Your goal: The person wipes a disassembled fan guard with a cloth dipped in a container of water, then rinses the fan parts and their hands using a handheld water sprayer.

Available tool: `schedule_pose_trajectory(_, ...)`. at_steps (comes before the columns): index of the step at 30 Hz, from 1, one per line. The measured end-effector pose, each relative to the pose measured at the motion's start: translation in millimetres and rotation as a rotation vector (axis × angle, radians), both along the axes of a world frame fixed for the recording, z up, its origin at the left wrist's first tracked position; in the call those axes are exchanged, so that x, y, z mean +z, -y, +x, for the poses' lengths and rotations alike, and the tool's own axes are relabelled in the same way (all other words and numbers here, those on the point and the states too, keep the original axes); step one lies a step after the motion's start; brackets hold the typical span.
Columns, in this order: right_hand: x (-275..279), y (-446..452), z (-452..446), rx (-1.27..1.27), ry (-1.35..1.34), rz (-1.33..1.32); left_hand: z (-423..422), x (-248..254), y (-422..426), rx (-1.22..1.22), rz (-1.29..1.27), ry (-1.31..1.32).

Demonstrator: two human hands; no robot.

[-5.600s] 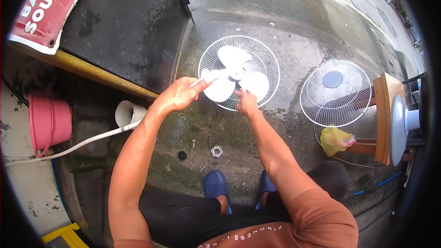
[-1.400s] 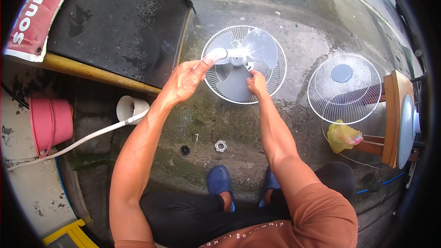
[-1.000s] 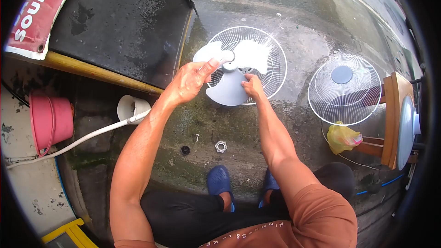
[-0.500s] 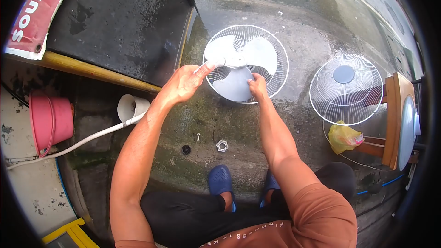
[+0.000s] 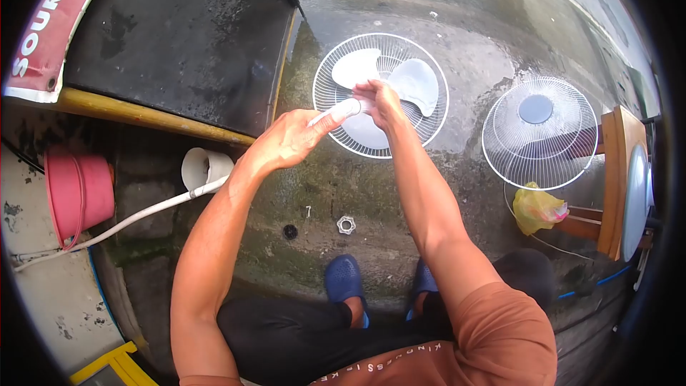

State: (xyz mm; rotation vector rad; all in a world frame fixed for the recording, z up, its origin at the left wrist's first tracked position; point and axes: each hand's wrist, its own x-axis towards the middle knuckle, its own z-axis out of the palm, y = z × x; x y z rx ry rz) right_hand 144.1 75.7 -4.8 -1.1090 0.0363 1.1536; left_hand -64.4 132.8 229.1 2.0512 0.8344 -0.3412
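My left hand (image 5: 293, 139) is wrapped round the end of a white hose (image 5: 161, 207), whose mouth points right over the fan blade. My right hand (image 5: 384, 106) is at the hose mouth, fingers extended and slightly cupped, holding nothing I can see. Beneath both hands is a pale three-winged fan blade (image 5: 413, 86), lying on a round white wire fan grille (image 5: 437, 125) on the wet ground. My hands cover the blade's hub and part of its lower wing.
At right are a second fan grille (image 5: 500, 161), a yellow plastic bag (image 5: 532, 211) and a wooden stool (image 5: 611, 186) on its side. A plastic ring nut (image 5: 346, 225) and black cap (image 5: 289, 231) lie before my feet. Left are a pink bucket (image 5: 78, 196), white container (image 5: 204, 170) and black board (image 5: 179, 36).
My right hand has let go of the blade's lower wing and moved up and left to the hose mouth. The blade has turned slightly. My left hand still grips the hose.
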Motion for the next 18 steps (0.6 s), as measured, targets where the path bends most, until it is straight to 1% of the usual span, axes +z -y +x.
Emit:
schedule_pose_trajectory(4,13,-4,-10,0.144,0.043,0.116,-2,-5,5,-0.023,0.039,0.032)
schedule_pose_trajectory(7,26,8,-27,0.044,0.324,-0.109,-5,-17,2,-0.042,0.072,0.037)
schedule_pose_trajectory(8,49,18,-37,-0.008,0.452,-0.264,-6,-23,1,-0.033,0.126,0.046)
schedule_pose_trajectory(9,54,23,-44,-0.028,0.518,-0.325,-7,-29,1,-0.025,0.178,0.055)
schedule_pose_trajectory(10,40,21,-50,-0.022,0.523,-0.279,-7,-36,0,-0.019,0.229,0.065)
schedule_pose_trajectory(11,46,21,-59,-0.016,0.528,-0.234,-8,-45,-2,-0.019,0.247,0.042)
schedule_pose_trajectory(12,51,24,-71,0.007,0.308,-0.218,-10,-54,-4,-0.019,0.266,0.019)
schedule_pose_trajectory(13,87,31,-90,0.027,0.087,-0.198,-11,-63,-7,-0.021,0.287,-0.004)
schedule_pose_trajectory(15,115,35,-117,0.04,-0.045,-0.136,-15,-85,-10,0.011,0.292,0.016)
schedule_pose_trajectory(16,115,35,-131,-0.028,-0.024,-0.064,-18,-94,-11,0.027,0.295,0.025)
schedule_pose_trajectory(17,114,35,-142,-0.098,-0.003,0.008,-21,-102,-15,0.055,0.22,0.035)
schedule_pose_trajectory(18,108,35,-145,-0.125,0.0,0.014,-25,-108,-19,0.082,0.145,0.044)
